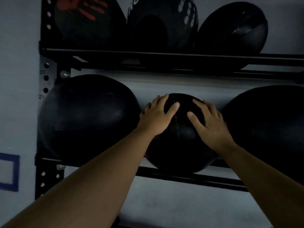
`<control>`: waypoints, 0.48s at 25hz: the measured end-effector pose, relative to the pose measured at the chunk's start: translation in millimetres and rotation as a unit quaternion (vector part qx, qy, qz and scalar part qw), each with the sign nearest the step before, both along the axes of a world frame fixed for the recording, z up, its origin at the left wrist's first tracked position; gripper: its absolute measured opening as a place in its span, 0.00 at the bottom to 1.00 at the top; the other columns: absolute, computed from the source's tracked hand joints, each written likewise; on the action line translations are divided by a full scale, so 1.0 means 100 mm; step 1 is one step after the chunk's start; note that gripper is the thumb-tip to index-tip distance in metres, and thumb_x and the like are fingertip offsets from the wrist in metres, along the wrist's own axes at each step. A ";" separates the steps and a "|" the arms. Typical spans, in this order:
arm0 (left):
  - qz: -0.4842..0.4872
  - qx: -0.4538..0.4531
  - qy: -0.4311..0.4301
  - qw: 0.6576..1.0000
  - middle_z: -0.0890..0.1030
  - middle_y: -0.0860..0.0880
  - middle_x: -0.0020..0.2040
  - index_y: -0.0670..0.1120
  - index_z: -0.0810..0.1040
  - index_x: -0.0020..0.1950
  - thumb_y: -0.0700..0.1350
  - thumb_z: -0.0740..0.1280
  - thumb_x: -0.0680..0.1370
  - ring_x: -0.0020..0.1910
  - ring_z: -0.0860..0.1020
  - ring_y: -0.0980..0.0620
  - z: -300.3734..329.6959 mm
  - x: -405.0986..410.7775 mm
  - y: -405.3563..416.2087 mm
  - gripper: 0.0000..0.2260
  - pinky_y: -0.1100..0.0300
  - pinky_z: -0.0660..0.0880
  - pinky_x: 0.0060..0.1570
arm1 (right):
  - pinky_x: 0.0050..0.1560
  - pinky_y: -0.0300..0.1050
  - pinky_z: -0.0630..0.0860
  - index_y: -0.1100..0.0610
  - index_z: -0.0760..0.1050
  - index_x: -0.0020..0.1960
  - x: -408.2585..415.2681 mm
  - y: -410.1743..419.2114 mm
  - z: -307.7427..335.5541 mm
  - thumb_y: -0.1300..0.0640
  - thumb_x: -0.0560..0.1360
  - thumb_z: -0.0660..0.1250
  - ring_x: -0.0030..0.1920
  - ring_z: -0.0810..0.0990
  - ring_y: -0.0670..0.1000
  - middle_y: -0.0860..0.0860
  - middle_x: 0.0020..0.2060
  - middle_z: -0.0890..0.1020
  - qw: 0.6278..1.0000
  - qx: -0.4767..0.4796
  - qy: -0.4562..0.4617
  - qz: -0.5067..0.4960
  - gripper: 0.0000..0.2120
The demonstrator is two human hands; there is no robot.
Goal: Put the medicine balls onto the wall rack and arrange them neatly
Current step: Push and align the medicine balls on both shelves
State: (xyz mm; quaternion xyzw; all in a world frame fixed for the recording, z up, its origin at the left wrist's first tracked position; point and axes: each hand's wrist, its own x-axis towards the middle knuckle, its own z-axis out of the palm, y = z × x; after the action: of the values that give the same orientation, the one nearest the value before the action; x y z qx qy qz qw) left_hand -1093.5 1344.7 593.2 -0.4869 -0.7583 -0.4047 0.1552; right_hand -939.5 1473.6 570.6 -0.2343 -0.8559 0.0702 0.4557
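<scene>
A black medicine ball (181,145) with a stitched seam rests on the lower rails of the black wall rack (189,176), in the middle. My left hand (158,116) lies flat on its upper left side and my right hand (209,124) on its upper right, fingers spread and pressed to the ball. A larger black ball (87,117) sits to its left and another black ball (266,127) to its right. On the upper shelf (164,55) stand three balls: one with a red handprint (85,20), one with white markings (162,22), and a plain one (233,28).
The rack's perforated upright (46,76) runs down the left side against a pale wall. A blue tape rectangle (9,171) is on the wall at the lower left. Bare wall (181,208) shows below the lower rails.
</scene>
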 end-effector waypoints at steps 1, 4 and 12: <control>0.020 -0.031 0.023 0.999 0.51 0.51 0.90 0.61 0.51 0.89 0.69 0.49 0.86 0.89 0.52 0.41 0.03 0.00 -0.06 0.32 0.35 0.47 0.85 | 0.79 0.68 0.58 0.41 0.62 0.81 -0.03 -0.04 0.08 0.30 0.81 0.53 0.80 0.63 0.63 0.54 0.81 0.66 0.999 0.017 -0.011 -0.035 0.31; 0.078 -0.059 0.110 0.989 0.54 0.49 0.90 0.59 0.52 0.89 0.66 0.47 0.88 0.89 0.50 0.43 0.05 -0.04 -0.33 0.30 0.37 0.40 0.86 | 0.78 0.67 0.61 0.49 0.66 0.76 -0.18 -0.31 0.29 0.31 0.80 0.54 0.76 0.68 0.67 0.61 0.75 0.71 0.996 0.037 -0.021 -0.084 0.32; 0.257 0.051 0.103 0.960 0.54 0.44 0.90 0.54 0.57 0.88 0.69 0.58 0.84 0.88 0.47 0.34 0.22 -0.87 -1.37 0.36 0.27 0.42 0.83 | 0.81 0.59 0.58 0.46 0.64 0.81 -1.35 -1.27 0.47 0.33 0.83 0.54 0.82 0.60 0.61 0.59 0.80 0.66 0.998 0.022 -0.033 0.054 0.31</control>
State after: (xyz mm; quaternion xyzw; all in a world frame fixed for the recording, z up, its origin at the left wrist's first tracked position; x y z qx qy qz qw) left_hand -1180.2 1207.4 615.4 -0.3062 -0.8161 -0.3369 0.3560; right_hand -1075.0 1346.6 617.3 -0.1796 -0.8832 0.0680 0.4280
